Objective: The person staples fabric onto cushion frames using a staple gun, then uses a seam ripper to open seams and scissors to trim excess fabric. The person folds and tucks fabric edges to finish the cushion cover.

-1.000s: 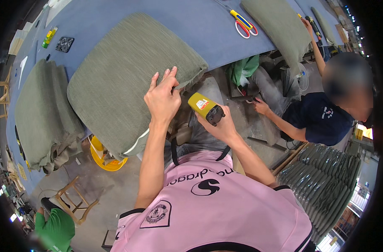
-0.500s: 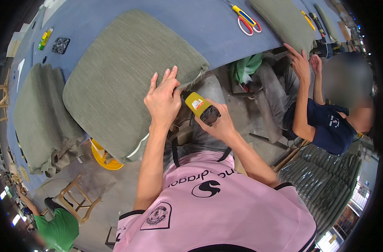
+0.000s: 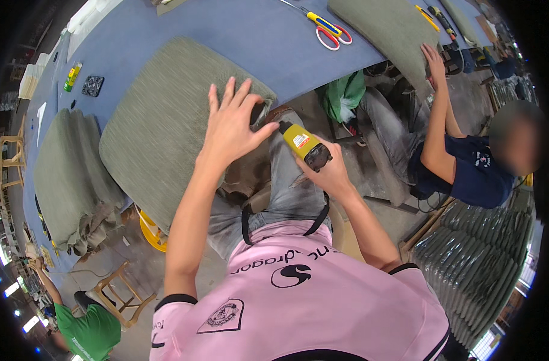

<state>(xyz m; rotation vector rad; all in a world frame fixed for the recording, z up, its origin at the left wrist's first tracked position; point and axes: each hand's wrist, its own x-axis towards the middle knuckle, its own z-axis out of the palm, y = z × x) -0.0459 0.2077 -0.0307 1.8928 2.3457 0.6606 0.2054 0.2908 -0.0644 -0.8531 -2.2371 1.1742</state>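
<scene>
- Head view: left hand [image 3: 231, 129], fingers spread, presses flat on a woven grey-green cushion [image 3: 166, 114] overhanging the blue surface [image 3: 274, 36].
- Right hand [image 3: 328, 174] is clamped around a yellow, blocky tool [image 3: 303, 144] at the cushion's edge.

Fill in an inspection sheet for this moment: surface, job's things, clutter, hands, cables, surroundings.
Surface: blue worktable, mostly bare in the middle.
Job's things: grey-green seat cushion overhanging the table's near edge; yellow hand tool.
Clutter: scissors with yellow and red handles; more cushions stacked at left; small dark object near the far left.
Hands: left hand spread flat on the cushion; right hand gripping the tool.
Cables: nothing seen clearly.
Surroundings: a seated co-worker touching another cushion; wooden stool; stacked cushions on the floor at right.
</scene>
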